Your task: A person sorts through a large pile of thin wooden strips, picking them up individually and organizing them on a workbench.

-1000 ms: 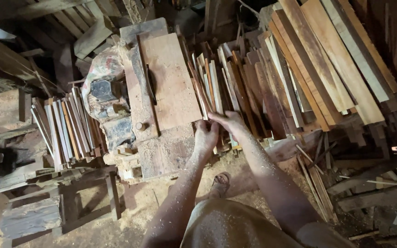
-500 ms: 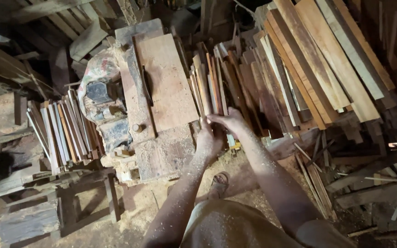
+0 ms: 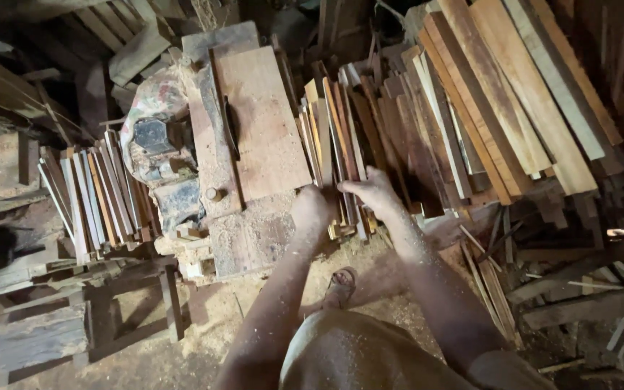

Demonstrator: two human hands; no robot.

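I look down at a sawdust-covered saw table [image 3: 254, 144] with a dark blade slot. Right of it stands a bundle of thin wooden slats [image 3: 334, 137] on edge. My left hand [image 3: 310, 209] grips the near ends of the slats at the bundle's left side. My right hand [image 3: 373, 189] presses on the slats' near ends from the right, fingers spread over them. Both forearms are dusted with sawdust. My sandalled foot [image 3: 339, 287] shows below on the sawdust floor.
A big stack of longer planks [image 3: 500, 108] fills the right. Another row of slats [image 3: 92, 195] leans at the left beside a motor [image 3: 154, 137] under cloth. A wooden stool frame [image 3: 131, 310] stands at lower left; scrap sticks [image 3: 557, 289] litter the lower right.
The view has tilted slightly, and both hands have shifted a little down and left along the slat ends, drawing the bundle together beside the saw table.
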